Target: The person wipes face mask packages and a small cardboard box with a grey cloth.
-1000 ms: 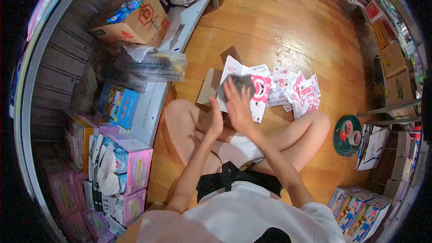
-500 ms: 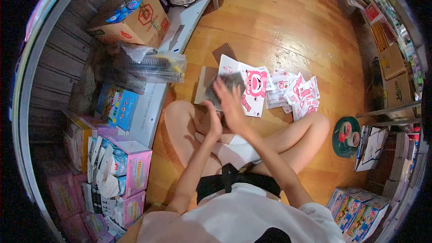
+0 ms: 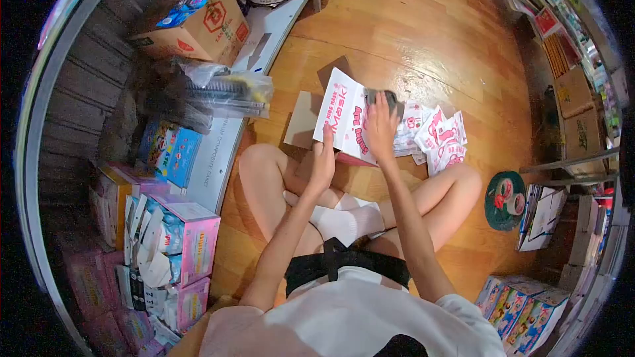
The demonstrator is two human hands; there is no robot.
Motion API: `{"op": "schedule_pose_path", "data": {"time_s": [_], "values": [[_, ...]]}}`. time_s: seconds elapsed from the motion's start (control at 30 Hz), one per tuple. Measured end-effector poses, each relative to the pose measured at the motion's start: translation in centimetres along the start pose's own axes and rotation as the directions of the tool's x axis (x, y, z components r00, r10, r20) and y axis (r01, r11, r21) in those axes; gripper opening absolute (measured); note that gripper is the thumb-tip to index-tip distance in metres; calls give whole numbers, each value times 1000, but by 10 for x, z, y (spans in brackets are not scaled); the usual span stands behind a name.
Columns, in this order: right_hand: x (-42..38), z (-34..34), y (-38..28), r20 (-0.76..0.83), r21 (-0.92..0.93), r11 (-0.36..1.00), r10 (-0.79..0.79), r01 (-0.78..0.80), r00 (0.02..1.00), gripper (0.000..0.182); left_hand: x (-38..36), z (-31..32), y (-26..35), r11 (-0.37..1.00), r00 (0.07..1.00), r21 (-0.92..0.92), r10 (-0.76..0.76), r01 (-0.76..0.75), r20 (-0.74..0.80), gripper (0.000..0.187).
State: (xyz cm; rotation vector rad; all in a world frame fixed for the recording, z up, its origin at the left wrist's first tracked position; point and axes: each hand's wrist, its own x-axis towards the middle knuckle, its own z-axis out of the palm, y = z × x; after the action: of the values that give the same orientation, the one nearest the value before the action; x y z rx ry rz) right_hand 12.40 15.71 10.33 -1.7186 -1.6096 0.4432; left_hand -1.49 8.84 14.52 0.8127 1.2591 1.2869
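Note:
A white cardboard box (image 3: 342, 109) with pink lettering and a pink cartoon print stands on the floor in front of my crossed legs, its brown flaps spread out at the left. My left hand (image 3: 323, 162) grips the box's near left edge, thumb against the printed panel. Over the right part of the print, my right hand (image 3: 381, 129) presses a dark grey cloth-like piece (image 3: 396, 104) with its fingers; they cover part of it. Several white and pink packets (image 3: 442, 137) lie right of the box, close to my right hand.
A shelf at the left holds a large carton (image 3: 198, 30), a plastic-wrapped bundle (image 3: 231, 96) and pink boxes (image 3: 200, 238). At the right are tape rolls (image 3: 506, 198), stacked papers (image 3: 542, 218), colourful boxes (image 3: 526, 311) and a loaded shelf (image 3: 575, 139).
My right hand has moved right across the box with the dark grey piece, uncovering lettering. My left hand, earlier held up with fingers extended, now grips the box, which has tilted slightly.

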Motion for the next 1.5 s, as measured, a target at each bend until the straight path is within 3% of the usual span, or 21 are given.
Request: {"op": "schedule_pose_path", "data": {"time_s": [0.1,0.17,0.2,0.33,0.43,0.53,0.63,0.67,0.8,0.9,0.93,1.03,1.17,1.23,1.27,1.37,1.4,1.47,1.5], "values": [[-51,10,-9,99,-120,961,-236,247,967,53,-5,0,2,1000,998,8,-17,18,-60,65],[-85,-13,-49,171,-19,919,-385,394,907,53,-4,-8,7,995,994,-7,-97,97,-53,66],[-97,-19,-56,184,12,918,-391,395,902,53,2,-17,7,981,981,-77,-172,178,86,67],[-95,-15,-13,32,-141,972,-186,189,982,50,-3,-13,6,962,966,-91,-252,257,62,67],[-81,-11,19,-192,279,957,-32,85,981,48,-3,-7,6,976,979,-103,-183,192,88,70],[-81,-23,25,-54,421,904,109,-77,993,42,-5,2,16,980,981,-129,-135,153,137,69],[-74,-49,17,-179,302,952,0,55,984,39,-7,4,27,944,964,-266,-137,197,229,69],[-72,-65,7,-186,355,934,25,43,982,40,-5,3,30,893,948,-360,-180,270,263,66],[-62,-102,-27,-329,258,926,-183,275,926,47,9,-20,32,705,875,-524,-324,477,360,58],[-73,-103,-33,-141,-35,899,-438,438,888,53,10,-25,26,730,904,-535,-312,425,293,56],[-80,-95,-26,-111,20,890,-451,455,886,59,10,-26,24,736,924,-559,-284,382,258,54],[-109,-72,-15,-82,-85,907,-419,413,904,60,11,-34,9,769,948,-555,-258,317,185,55],[-131,-50,0,11,-264,843,-483,469,875,58,-4,-29,14,748,930,-556,-259,364,261,57],[-123,-48,-13,67,-173,829,-529,532,846,56,-11,-27,21,680,896,-590,-262,435,358,58],[-118,-46,-21,117,-101,801,-579,590,807,55,-15,-20,27,753,940,-564,-242,338,240,59],[-115,-51,-46,207,244,737,-675,630,709,52,-10,-36,19,756,970,-609,-214,240,116,58],[-114,-54,-53,222,375,704,-700,603,679,51,-9,-43,18,721,961,-635,-215,275,173,55],[-125,-60,-63,275,427,660,-746,618,607,49,-7,-72,7,636,895,-666,-93,390,436,54],[-131,-62,-66,300,457,637,-767,621,567,48,-11,-71,9,629,902,-676,-94,382,422,53]]}}
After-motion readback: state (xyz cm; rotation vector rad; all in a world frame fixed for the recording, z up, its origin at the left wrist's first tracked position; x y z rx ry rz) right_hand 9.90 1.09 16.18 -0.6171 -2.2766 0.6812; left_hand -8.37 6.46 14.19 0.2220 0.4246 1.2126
